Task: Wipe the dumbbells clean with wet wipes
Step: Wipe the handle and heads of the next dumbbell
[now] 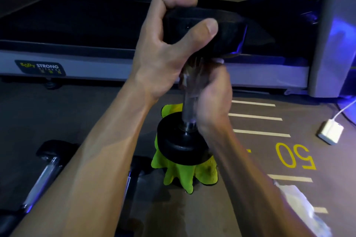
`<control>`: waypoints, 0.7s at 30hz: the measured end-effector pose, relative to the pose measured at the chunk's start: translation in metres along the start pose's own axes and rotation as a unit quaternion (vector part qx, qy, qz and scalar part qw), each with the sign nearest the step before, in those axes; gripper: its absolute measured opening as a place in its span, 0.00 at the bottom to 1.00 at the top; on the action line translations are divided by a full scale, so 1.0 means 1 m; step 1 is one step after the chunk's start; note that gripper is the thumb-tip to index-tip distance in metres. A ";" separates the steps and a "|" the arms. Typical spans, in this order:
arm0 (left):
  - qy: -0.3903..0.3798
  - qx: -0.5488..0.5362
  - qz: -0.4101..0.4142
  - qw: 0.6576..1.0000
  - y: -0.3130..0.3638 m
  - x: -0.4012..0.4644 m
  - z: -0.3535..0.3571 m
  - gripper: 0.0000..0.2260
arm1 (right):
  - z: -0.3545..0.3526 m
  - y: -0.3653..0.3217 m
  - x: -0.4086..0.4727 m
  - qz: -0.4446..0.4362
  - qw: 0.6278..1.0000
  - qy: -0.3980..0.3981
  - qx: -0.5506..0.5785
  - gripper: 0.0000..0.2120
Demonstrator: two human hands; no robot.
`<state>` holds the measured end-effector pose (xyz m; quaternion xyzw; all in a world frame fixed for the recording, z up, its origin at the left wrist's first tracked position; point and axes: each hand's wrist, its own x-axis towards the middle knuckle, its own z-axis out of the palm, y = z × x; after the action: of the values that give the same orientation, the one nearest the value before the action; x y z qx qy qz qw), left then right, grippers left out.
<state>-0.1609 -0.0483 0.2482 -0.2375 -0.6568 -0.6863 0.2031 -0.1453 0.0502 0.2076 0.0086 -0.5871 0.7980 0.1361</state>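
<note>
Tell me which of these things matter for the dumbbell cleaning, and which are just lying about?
In use:
- upright dumbbell
- left hand gripping its top
- right hand round the handle
- green cloth underneath
- other dumbbells nearby

Lying about:
- treadmill
- white charger

The dumbbell [185,132] stands on end, its heads a matt black, rubbery-looking finish with a faint sheen at the rims, its handle bright polished metal. Beneath it lies a fuzzy lime-green cloth [185,177], soft and napped. The floor [96,113] looks matt and slightly grainy, with flat painted markings. At lower left, a second dumbbell [44,175] shows a glossy chrome bar. The treadmill [77,25] has a dull black belt and smooth grey plastic trim.
</note>
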 end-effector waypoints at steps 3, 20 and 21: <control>-0.003 0.000 -0.002 1.000 0.000 -0.001 0.001 0.20 | -0.003 -0.012 0.012 0.122 0.955 -0.133 0.236 0.19; 0.003 0.020 -0.010 1.000 0.006 0.000 0.017 0.19 | -0.043 0.013 0.000 0.075 0.964 -0.249 -0.055 0.45; 0.005 0.024 -0.011 1.000 0.006 -0.001 0.017 0.19 | -0.051 0.011 -0.003 0.045 0.959 -0.242 -0.142 0.44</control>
<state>-0.1561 -0.0319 0.2529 -0.2219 -0.6746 -0.6738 0.2040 -0.1379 0.0948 0.1806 0.1552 -0.7095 0.6858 -0.0461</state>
